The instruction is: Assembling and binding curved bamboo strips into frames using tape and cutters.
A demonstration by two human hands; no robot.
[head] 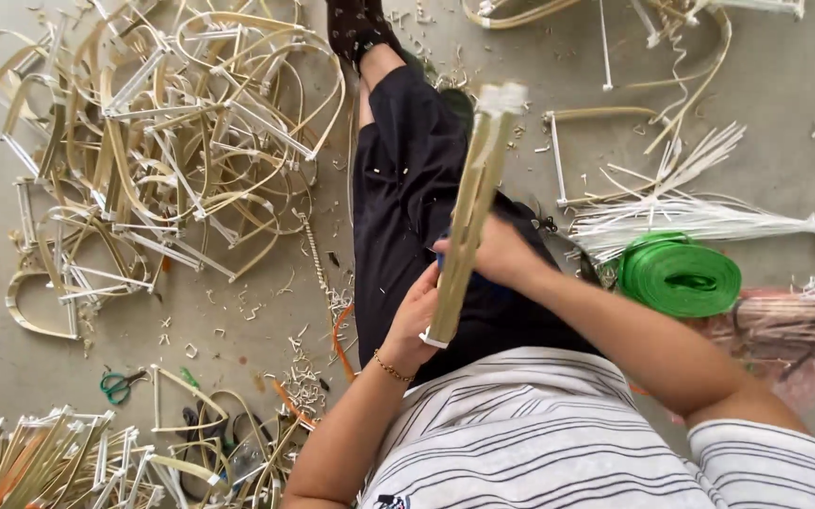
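Observation:
I sit on the floor in a striped shirt and black trousers, one leg stretched out ahead. My left hand (411,326), a thin bracelet on its wrist, grips the lower end of a bundle of flat bamboo strips (473,193). That bundle stands almost upright over my lap, and its top is bound with white strip. My right hand (494,254) closes around the bundle's middle from the right side.
A big heap of bent bamboo frames (162,141) lies at the upper left, and more frames (49,462) at the bottom left. Green-handled scissors (120,384) rest on the floor. A green ribbon roll (679,275), white strips (718,219) and a pink bag (789,332) lie at right.

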